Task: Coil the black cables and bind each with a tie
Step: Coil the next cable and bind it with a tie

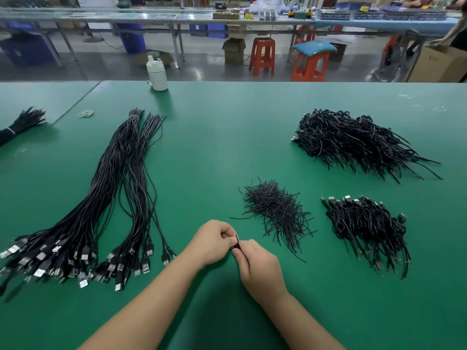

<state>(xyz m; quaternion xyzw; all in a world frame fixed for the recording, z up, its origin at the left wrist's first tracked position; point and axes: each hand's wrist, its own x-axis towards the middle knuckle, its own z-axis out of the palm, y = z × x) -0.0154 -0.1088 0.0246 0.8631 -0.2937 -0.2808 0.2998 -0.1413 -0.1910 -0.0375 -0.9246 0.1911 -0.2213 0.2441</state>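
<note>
— Any brand, label or writing readable?
— None legible anywhere; items on the far benches too small and blurred to read.

— Hands?
— Both meeting low at centre of the green worktop (214,147), just near-left of the pile of loose ties (276,214). Left hand (214,242) curled, fingertips pinching a small black bundle (236,245). Right hand (257,266) also curled, thumb and forefinger pinching the same bundle from the other side, a thin black strand trailing down along the palm. Neither released.

— Cable or tie in that pinch?
— Cannot tell; mostly hidden behind the fingers, only a short black sliver showing.

— Rest of the task's things, taken from the tie pile?
— Long uncoiled cables (108,198) well to its left, USB plugs fanned toward the near edge, far ends banded together. Small heap of coiled cables (366,228) just to its right. Larger heap (353,140) beyond it and to the right.

— Anything cut off?
— Another black bundle (20,125) clipped by the left edge. White bottle (157,74) upright at the worktop's far edge, well beyond the pile. Loose rubber bands (86,113) far left of it.
</note>
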